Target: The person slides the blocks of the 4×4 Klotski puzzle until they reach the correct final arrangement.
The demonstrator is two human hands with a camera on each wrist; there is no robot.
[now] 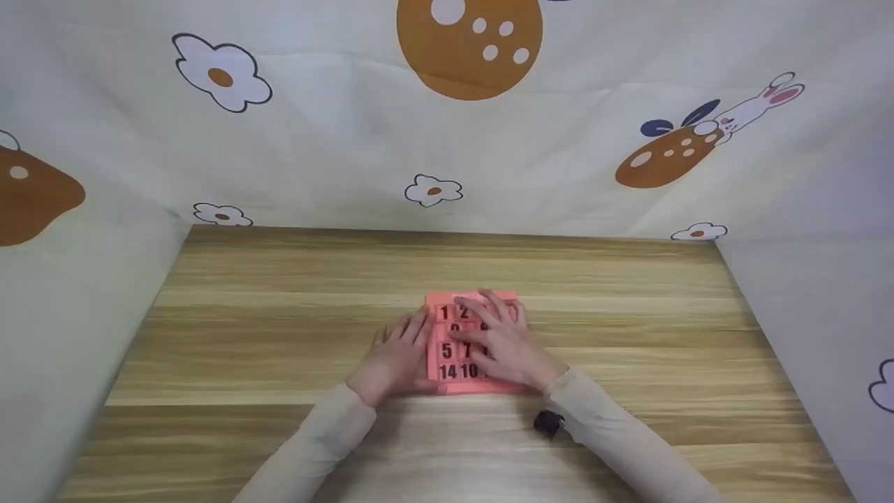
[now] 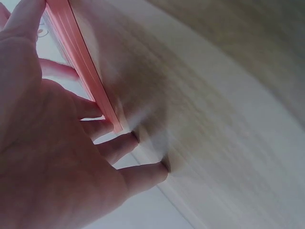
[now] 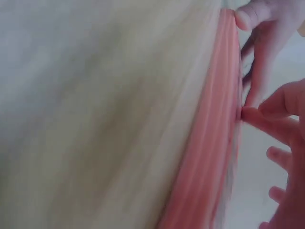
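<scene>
My puzzle (image 1: 475, 387) looks like plastic, matt, with fine ridges along its side. The table (image 1: 279, 335) under it has wood grain, smooth, with a soft sheen near me. My sleeves (image 1: 621, 433) are matt, creased cloth, and the curtain (image 1: 335, 140) ahead is matt printed cloth, faintly wrinkled.

Here, flat on the desk (image 1: 279, 335), a pink number board (image 1: 482, 388) is seen, straight-sided and thick-edged, its flank marked by fine lengthwise lines. Pink tiles (image 1: 447, 351) printed with bold black numerals are set in rows: 1 and 2 up top, 5 and 7 further down, 14 and 10 along the bottom! Over on the right, several are covered by the right hand (image 1: 508, 349), their numbers partly hidden.
</scene>
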